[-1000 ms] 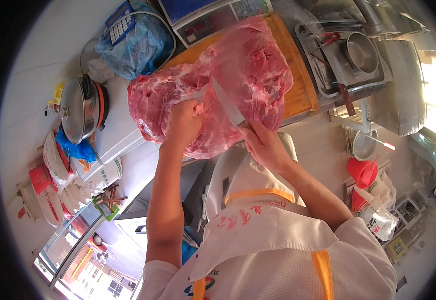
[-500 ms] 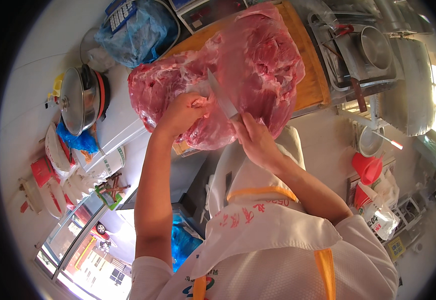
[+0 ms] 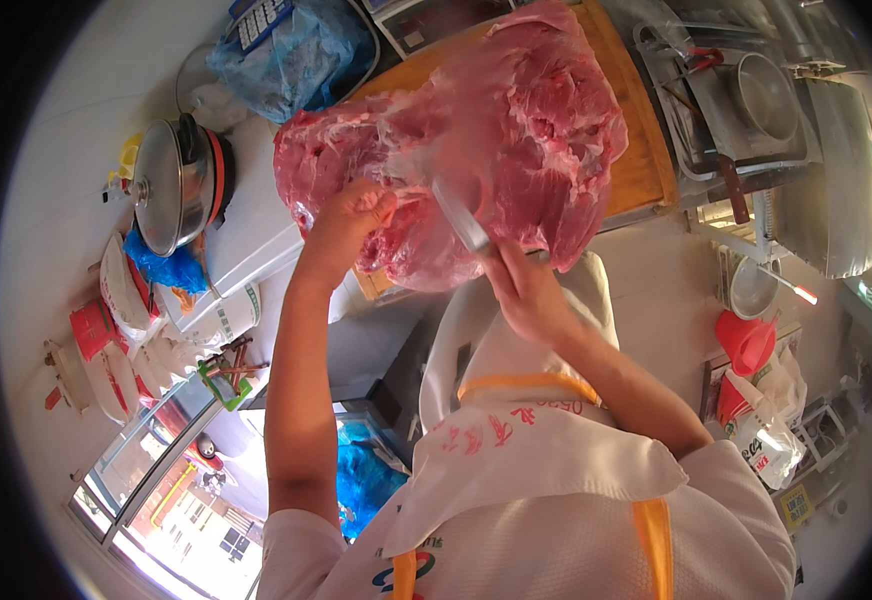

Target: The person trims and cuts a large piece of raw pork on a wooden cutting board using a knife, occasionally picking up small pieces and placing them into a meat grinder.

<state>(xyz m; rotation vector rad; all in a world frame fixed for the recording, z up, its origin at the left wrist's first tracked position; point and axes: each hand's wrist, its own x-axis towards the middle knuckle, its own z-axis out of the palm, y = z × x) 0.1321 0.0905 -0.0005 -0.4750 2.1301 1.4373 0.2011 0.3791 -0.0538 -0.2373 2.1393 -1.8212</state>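
Observation:
A large slab of raw red meat (image 3: pixel 546 150) covers much of a wooden board (image 3: pixel 646 170) in the upper middle. My left hand (image 3: pixel 351 222) has its fingers curled closed on a pale edge of the meat, left of centre. My right hand (image 3: pixel 524 290) is closed around the handle of a knife (image 3: pixel 461 215), just below the meat's middle. The blade points up and to the left over the pale central part, its tip a short way right of my left hand. Whether the tip is in the meat I cannot tell.
A lidded pot (image 3: pixel 161 190) stands left on the counter (image 3: pixel 246 265). Above are a blue bag (image 3: pixel 286 65), a calculator (image 3: pixel 256 22) and a scale (image 3: pixel 436 20). Right are metal trays holding a bowl (image 3: pixel 766 95) and wooden-handled tools. Red containers (image 3: pixel 746 340) sit lower right.
My left hand has shifted leftward along the meat. The knife in my right hand has moved slightly down the slab, toward me. The view has shifted a little, raising the board in it.

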